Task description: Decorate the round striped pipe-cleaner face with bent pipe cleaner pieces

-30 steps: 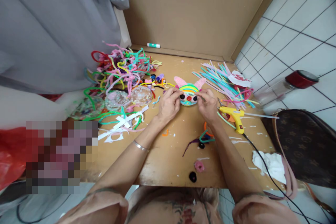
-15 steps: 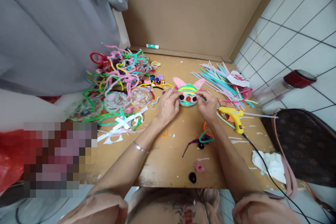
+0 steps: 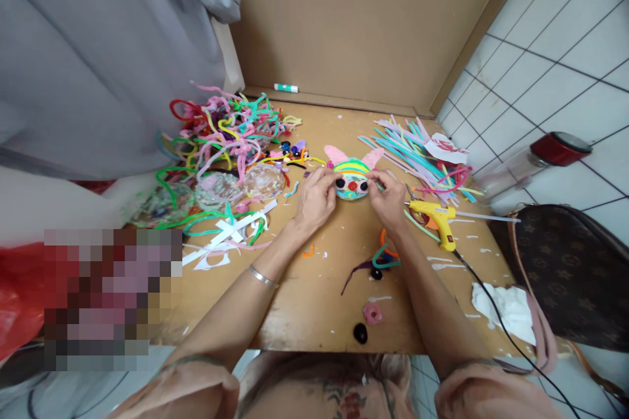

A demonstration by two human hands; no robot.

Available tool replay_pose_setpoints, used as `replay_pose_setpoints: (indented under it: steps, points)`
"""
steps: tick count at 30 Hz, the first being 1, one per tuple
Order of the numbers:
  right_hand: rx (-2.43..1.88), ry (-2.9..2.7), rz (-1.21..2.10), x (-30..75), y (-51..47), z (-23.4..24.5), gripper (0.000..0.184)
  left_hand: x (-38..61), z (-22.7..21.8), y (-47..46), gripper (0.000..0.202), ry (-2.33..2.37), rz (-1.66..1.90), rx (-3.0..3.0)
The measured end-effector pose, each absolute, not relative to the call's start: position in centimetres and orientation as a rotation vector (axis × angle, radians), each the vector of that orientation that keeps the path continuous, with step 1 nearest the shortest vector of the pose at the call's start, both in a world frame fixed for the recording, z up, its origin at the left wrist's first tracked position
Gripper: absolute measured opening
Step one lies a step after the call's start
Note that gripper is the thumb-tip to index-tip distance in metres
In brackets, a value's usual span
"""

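Observation:
Between my hands is a round craft face (image 3: pixel 352 169) with pink fuzzy ears, striped green, yellow and orange bands, black eyes and a red nose. My left hand (image 3: pixel 316 196) pinches its left edge near one eye. On the other side, my right hand (image 3: pixel 388 195) grips the right edge with fingers closed. Just right of that hand lies a yellow hot glue gun (image 3: pixel 439 219) with a clear glue stick in its back. Nearer me are a black oval piece (image 3: pixel 360 332), a pink flower-like piece (image 3: pixel 372 313) and a bent teal pipe cleaner (image 3: pixel 383 257).
A tangled heap of pipe cleaners (image 3: pixel 230 121) and clear plastic discs (image 3: pixel 264 181) fill the left side. Straight pipe cleaners (image 3: pixel 407 150) lie at back right. A glass bottle (image 3: pixel 535 157), brown handbag (image 3: pixel 570 268), crumpled tissue (image 3: pixel 506 308) and black cord (image 3: pixel 496 314) are rightward.

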State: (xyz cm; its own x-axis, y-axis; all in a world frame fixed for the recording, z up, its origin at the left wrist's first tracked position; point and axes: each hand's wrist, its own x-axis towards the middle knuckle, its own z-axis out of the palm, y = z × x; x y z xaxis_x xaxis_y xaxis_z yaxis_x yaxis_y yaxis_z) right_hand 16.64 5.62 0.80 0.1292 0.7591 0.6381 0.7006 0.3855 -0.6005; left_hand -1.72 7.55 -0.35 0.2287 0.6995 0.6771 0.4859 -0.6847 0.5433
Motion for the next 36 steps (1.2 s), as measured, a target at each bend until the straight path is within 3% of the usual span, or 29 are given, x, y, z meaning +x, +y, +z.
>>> replay_pose_setpoints:
  steps: [36]
  points:
    - [-1.352,-1.574,0.078,16.56,5.74,0.25,0.014,-1.67,-0.68,7.74,0.032,1.124,1.463,2.289]
